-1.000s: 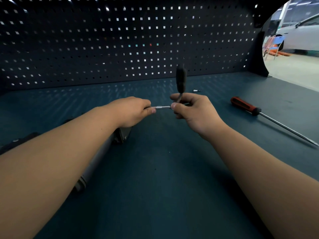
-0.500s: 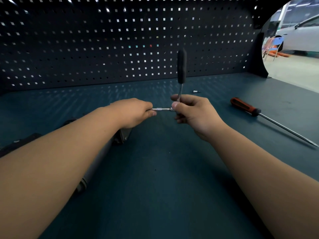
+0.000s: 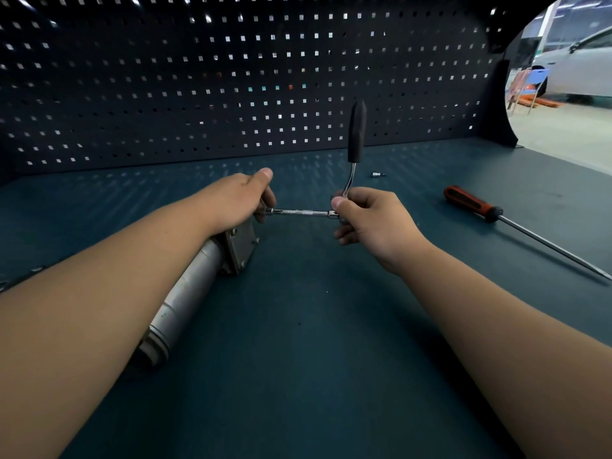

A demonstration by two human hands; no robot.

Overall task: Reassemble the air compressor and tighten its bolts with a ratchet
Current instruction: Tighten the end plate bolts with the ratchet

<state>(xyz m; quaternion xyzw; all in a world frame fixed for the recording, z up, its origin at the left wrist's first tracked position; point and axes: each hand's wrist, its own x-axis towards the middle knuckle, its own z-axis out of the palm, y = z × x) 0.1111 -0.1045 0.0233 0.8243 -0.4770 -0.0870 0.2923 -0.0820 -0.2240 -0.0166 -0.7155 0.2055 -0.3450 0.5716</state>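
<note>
The air compressor [image 3: 188, 293], a grey metal cylinder with a square end plate, lies on the bench under my left forearm. My left hand [image 3: 235, 202] curls over the top of that end plate and grips the near end of a thin chrome extension bar [image 3: 304, 213]. The bar runs level to the right into the head of the ratchet [image 3: 356, 134], whose black handle stands upright. My right hand [image 3: 371, 220] grips the ratchet head where the bar joins it. The bolt itself is hidden by my left hand.
A red-and-black screwdriver [image 3: 473, 204] with a long shaft lies to the right on the dark teal bench top [image 3: 314, 326]. A small loose socket [image 3: 377, 174] sits behind the ratchet. The black pegboard wall [image 3: 231, 77] closes the back. A dark part lies at the far left edge.
The ratchet handle has swung up to stand taller. My left hand has shifted up and left, so more of the extension bar and the compressor's end plate show.
</note>
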